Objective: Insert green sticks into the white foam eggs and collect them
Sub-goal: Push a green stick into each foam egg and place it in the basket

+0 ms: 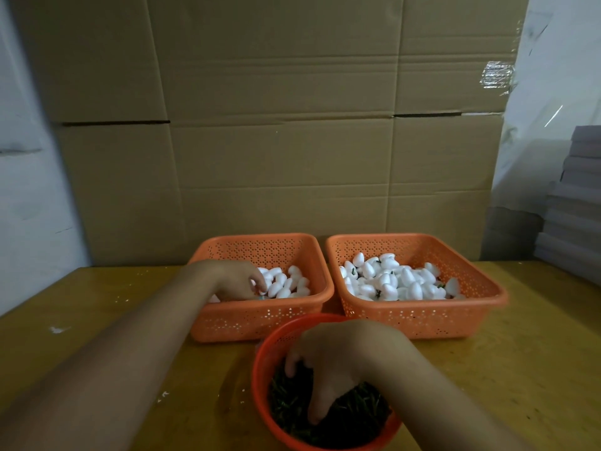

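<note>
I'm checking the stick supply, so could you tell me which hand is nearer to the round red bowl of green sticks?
Right. The right hand is down inside the round red bowl, fingers among the green sticks; the left hand is farther back, in the left orange basket.

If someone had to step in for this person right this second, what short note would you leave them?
Left hand: reaching into the left orange basket, fingers curled among the plain foam eggs; whether it grips one is hidden.
Right hand: fingers dug into the green sticks in the round red basket nearest the person; grip hidden.
Right orange basket: a pile of finished eggs, several showing green stick ends.
Done: that pile.
Left: take an egg and a stick, push the stick in, drop it in the right basket, and repeat until the left basket runs out.
</note>
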The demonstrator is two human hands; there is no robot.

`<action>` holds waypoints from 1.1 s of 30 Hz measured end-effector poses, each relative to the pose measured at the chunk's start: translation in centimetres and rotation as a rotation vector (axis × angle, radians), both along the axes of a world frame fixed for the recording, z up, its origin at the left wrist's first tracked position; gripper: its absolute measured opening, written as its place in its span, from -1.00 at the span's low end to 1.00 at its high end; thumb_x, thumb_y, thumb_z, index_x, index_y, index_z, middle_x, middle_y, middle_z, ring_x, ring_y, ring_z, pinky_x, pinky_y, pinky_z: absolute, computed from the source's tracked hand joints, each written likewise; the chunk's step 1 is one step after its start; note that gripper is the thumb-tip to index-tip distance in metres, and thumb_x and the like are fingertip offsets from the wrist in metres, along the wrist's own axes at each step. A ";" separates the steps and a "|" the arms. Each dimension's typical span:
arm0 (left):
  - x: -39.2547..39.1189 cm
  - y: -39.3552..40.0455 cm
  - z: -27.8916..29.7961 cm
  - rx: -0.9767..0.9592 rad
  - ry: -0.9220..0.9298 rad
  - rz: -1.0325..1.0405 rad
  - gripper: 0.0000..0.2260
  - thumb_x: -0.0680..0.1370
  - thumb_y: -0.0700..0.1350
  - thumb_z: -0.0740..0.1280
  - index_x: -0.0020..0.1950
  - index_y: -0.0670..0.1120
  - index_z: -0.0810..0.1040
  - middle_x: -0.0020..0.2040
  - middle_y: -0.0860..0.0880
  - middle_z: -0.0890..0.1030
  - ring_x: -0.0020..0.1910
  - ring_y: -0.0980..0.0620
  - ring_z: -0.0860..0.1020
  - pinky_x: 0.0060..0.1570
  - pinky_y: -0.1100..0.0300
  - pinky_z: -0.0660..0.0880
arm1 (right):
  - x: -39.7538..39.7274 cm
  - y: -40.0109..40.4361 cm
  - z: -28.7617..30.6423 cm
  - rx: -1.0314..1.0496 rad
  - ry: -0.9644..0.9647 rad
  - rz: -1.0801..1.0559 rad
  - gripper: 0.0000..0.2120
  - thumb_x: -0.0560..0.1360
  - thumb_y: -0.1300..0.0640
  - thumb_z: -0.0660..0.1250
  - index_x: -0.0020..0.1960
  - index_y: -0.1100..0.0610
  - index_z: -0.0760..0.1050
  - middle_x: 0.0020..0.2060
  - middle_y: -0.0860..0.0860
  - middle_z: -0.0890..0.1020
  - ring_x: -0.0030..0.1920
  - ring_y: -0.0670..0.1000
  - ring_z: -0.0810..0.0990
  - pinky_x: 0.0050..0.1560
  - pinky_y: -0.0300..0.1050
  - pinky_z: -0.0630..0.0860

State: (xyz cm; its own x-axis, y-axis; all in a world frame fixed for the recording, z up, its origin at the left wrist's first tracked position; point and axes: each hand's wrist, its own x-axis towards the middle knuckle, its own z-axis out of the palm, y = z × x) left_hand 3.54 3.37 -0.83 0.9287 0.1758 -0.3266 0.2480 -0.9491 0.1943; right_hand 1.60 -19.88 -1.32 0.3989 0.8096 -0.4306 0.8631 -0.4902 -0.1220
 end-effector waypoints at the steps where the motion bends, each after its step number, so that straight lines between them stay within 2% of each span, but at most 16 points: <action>1: 0.2 -0.3 0.0 -0.003 0.013 -0.034 -0.62 0.57 -0.03 0.39 0.39 0.14 0.53 0.38 0.04 0.52 0.29 0.03 0.52 0.26 0.08 0.52 | 0.1 0.0 0.0 -0.004 0.006 -0.001 -0.41 0.42 -0.03 0.53 0.41 -0.07 0.42 0.32 -0.05 0.45 0.28 0.08 0.47 0.14 -0.05 0.47; 5: 1.3 -1.0 -0.4 0.005 0.080 -0.119 -0.64 0.57 -0.09 0.37 0.33 0.21 0.57 0.39 0.08 0.53 0.44 0.06 0.39 0.41 -0.05 0.39 | 0.6 0.2 0.0 -0.012 0.021 0.012 -0.46 0.43 -0.02 0.53 0.37 -0.04 0.47 0.31 -0.03 0.46 0.25 0.08 0.47 0.02 -0.10 0.39; 9: 1.9 -1.1 -0.9 0.041 0.047 -0.118 -0.61 0.59 -0.16 0.34 0.36 0.20 0.52 0.37 0.07 0.53 0.40 -0.01 0.44 0.37 -0.07 0.42 | 0.7 0.1 -0.2 -0.012 0.035 0.005 -0.45 0.44 0.00 0.52 0.39 -0.03 0.45 0.33 -0.02 0.45 0.27 0.09 0.46 0.01 -0.10 0.37; 13: 2.2 -0.9 -1.5 0.008 -0.007 -0.114 -0.56 0.59 -0.22 0.32 0.42 0.14 0.48 0.51 0.04 0.40 0.48 -0.03 0.35 0.37 0.01 0.40 | 0.7 -0.1 -0.4 0.000 0.026 0.003 -0.45 0.44 0.00 0.52 0.39 -0.02 0.44 0.33 -0.01 0.45 0.27 0.10 0.45 -0.02 -0.11 0.35; 16: 2.2 -0.7 -1.8 -0.036 0.013 -0.119 -0.64 0.59 -0.19 0.34 0.34 0.14 0.53 0.56 -0.02 0.33 0.56 -0.04 0.23 0.43 -0.02 0.34 | 0.7 -0.1 -0.5 0.005 0.036 0.005 -0.45 0.45 0.00 0.52 0.39 -0.02 0.44 0.33 -0.01 0.45 0.27 0.10 0.45 -0.01 -0.10 0.36; 20: 2.1 -0.6 -2.0 -0.101 -0.017 -0.067 -0.64 0.59 -0.09 0.35 0.39 0.12 0.50 0.59 -0.01 0.25 0.50 -0.07 0.34 0.43 -0.05 0.35 | 0.7 -0.1 -0.5 0.015 0.032 0.005 -0.46 0.44 -0.01 0.52 0.38 -0.02 0.45 0.32 -0.02 0.46 0.24 0.08 0.46 -0.02 -0.12 0.36; 22: 2.2 -0.6 -2.2 -0.096 -0.039 -0.037 -0.61 0.61 -0.07 0.33 0.44 0.10 0.45 0.63 0.01 0.17 0.55 -0.07 0.26 0.47 -0.09 0.29 | 0.8 -0.2 -0.5 0.025 0.033 0.004 -0.46 0.44 -0.01 0.52 0.37 -0.03 0.45 0.31 -0.03 0.46 0.17 0.04 0.46 -0.14 -0.17 0.37; 24: 2.3 -0.7 -2.4 -0.003 0.011 -0.038 -0.62 0.61 -0.09 0.32 0.43 0.12 0.47 0.65 0.03 0.04 0.60 -0.09 0.13 0.50 -0.14 0.22 | 0.9 -0.3 -0.5 0.033 0.048 -0.008 -0.46 0.43 -0.01 0.53 0.37 -0.06 0.46 0.30 -0.04 0.47 0.09 0.00 0.43 -0.26 -0.23 0.34; 27: 2.4 -0.7 -2.6 0.021 0.029 -0.056 -0.63 0.61 -0.14 0.34 0.40 0.10 0.51 0.66 0.10 -0.10 0.63 -0.05 -0.01 0.51 -0.09 0.16 | 1.0 -0.3 -0.8 0.037 0.059 -0.017 -0.46 0.43 0.00 0.53 0.36 -0.07 0.45 0.29 -0.04 0.47 0.18 0.04 0.47 -0.05 -0.15 0.40; 30: 2.2 -0.6 -2.6 -0.003 0.002 -0.060 -0.67 0.59 -0.16 0.36 0.35 0.08 0.57 0.66 0.08 -0.03 0.62 -0.02 0.04 0.52 -0.07 0.18 | 0.9 -0.3 -0.9 0.041 0.050 -0.007 -0.48 0.44 0.00 0.52 0.36 -0.06 0.47 0.30 -0.04 0.49 0.24 0.07 0.49 0.03 -0.11 0.41; 33: 2.0 -0.5 -2.2 -0.072 -0.085 -0.002 -0.76 0.54 -0.15 0.41 0.16 0.10 0.62 0.54 -0.03 0.35 0.49 -0.05 0.36 0.39 -0.03 0.40 | 1.1 -0.3 -0.8 0.055 0.052 0.003 -0.52 0.46 0.02 0.50 0.35 -0.05 0.49 0.28 -0.03 0.51 0.23 0.07 0.51 0.14 -0.06 0.48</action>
